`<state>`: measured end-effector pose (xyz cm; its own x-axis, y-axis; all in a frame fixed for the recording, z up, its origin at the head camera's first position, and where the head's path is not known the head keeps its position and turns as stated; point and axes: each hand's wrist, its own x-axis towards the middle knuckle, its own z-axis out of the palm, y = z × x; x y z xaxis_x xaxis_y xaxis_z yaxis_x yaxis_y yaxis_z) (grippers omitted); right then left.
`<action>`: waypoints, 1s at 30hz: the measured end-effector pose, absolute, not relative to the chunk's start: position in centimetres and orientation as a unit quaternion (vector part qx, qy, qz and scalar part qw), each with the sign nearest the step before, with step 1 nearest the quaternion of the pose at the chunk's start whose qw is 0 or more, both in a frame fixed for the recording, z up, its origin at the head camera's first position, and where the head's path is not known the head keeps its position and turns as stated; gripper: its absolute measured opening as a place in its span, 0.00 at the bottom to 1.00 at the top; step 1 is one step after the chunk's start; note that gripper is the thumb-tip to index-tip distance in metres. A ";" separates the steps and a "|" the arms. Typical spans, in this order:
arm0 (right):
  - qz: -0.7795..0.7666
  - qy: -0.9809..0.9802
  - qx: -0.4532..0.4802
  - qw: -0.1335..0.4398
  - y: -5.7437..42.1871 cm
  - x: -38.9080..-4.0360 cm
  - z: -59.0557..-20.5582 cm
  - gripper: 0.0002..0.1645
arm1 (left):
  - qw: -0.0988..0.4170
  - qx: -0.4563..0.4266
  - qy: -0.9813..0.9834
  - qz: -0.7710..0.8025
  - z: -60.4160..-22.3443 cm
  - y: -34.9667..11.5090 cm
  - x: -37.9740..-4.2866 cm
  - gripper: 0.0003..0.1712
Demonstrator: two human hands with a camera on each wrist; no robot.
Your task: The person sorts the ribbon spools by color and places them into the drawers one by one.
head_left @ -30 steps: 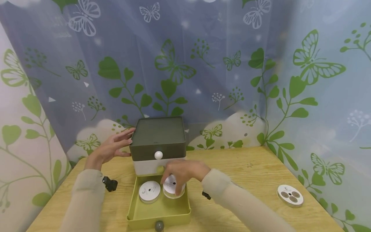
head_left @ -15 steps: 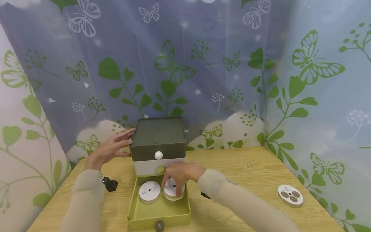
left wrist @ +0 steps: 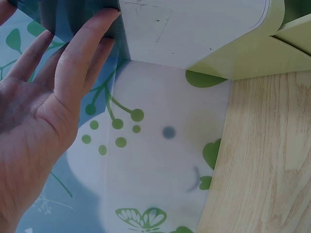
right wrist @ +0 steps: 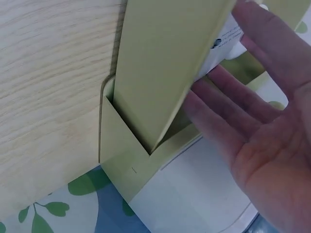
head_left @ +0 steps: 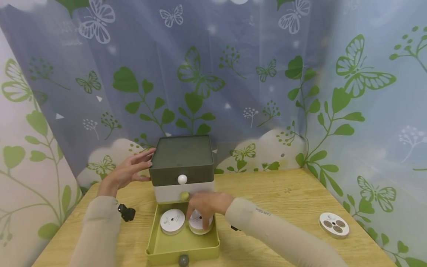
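A small stack of drawers [head_left: 181, 176] has a dark green top tier, a white middle one and an olive drawer [head_left: 176, 241] pulled out at the bottom. My right hand [head_left: 206, 203] reaches down into this drawer and grips a white ribbon spool [head_left: 197, 225] at its right side, thumb and fingers at the rim. Just left of it lies a second ribbon spool [head_left: 172, 220], flat on the drawer floor. In the right wrist view the drawer wall partly hides the held spool [right wrist: 226, 43]. My left hand [head_left: 128, 168] rests straight fingertips against the stack's dark left side.
A third ribbon spool [head_left: 334, 224], with brown round windows, lies on the wooden table [head_left: 267, 200] at the right. Patterned curtains [head_left: 240, 111] rise behind the table and along both sides. A round grey knob [head_left: 183, 260] sticks out from the drawer's front.
The right hand and its spool have shifted slightly, with the spool now lower in the drawer beside the other. The right forearm has moved a little left. My left hand has stayed put.
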<state>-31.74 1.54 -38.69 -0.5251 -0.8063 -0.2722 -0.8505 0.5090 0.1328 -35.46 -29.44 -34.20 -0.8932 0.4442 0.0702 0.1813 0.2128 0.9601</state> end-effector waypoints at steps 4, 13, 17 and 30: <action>0.139 0.860 -0.485 0.080 1.4 -31.8 -39.2 0.38 | 0.111 0.202 0.771 0.593 -34.2 -29.4 -35.4 0.41; 0.149 0.860 -0.483 0.073 0.7 -31.6 -39.8 0.41 | 0.109 0.204 0.773 0.591 -34.3 -29.5 -35.5 0.41; 0.155 0.865 -0.473 0.070 0.5 -31.4 -39.9 0.43 | 0.109 0.205 0.771 0.593 -34.3 -29.5 -35.5 0.41; 0.177 0.844 -0.505 0.016 1.0 -31.3 -39.9 0.38 | 0.110 0.205 0.769 0.595 -34.3 -29.5 -35.5 0.41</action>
<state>-31.30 0.98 -39.95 -0.4892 -0.8473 -0.2068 -0.8589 0.4268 0.2829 -35.47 -29.50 -34.26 -0.8919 0.4461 0.0739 0.1837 0.2080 0.9607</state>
